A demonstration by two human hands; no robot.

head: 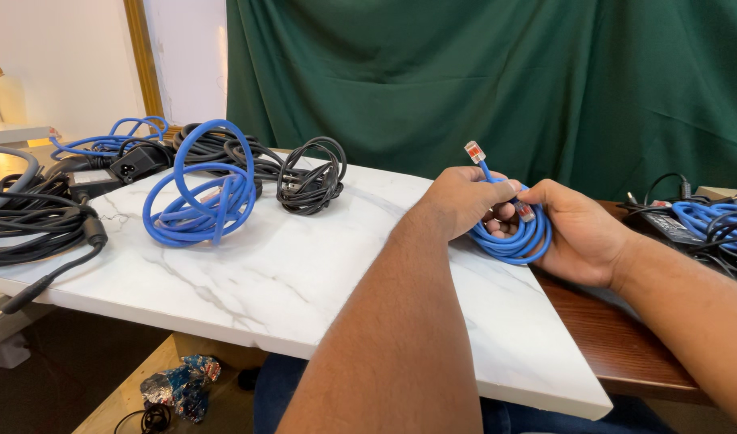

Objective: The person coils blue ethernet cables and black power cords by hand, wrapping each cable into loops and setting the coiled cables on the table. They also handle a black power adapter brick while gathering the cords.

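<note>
Marble board (288,273) lies w/ its near edge hanging past the wooden table (617,354) underneath; its right corner juts toward the person, and the brown tabletop shows just beyond the board's right edge. Most open room is the middle and near part of the board, bare from the loose blue cable (195,197) across to the forearms. Back-left of the board is crowded: the loose blue cable sits in a rough loop, a bundled black cable (308,177) just behind-right of it, a larger black coil (220,145) further back, a black power adapter (139,161) near that. Left edge is overrun by thick black cords (31,217), one plug end dangling off the board's left corner. Small blue cable coil (513,233) is held over the board's far right edge, between both hands. Left hand (465,197) is closed over the top of the coil, fingers curled round the strands, one clear-and-red plug sticking up above the knuckles. Right hand (581,233) cups the coil from the right side, fingers wrapped under it, thumb by the second plug. More blue and black cables (710,221) piled at far right on the table, well apart from the board's bare area. Green curtain (481,80) closes off the back. No containers in view.
</note>
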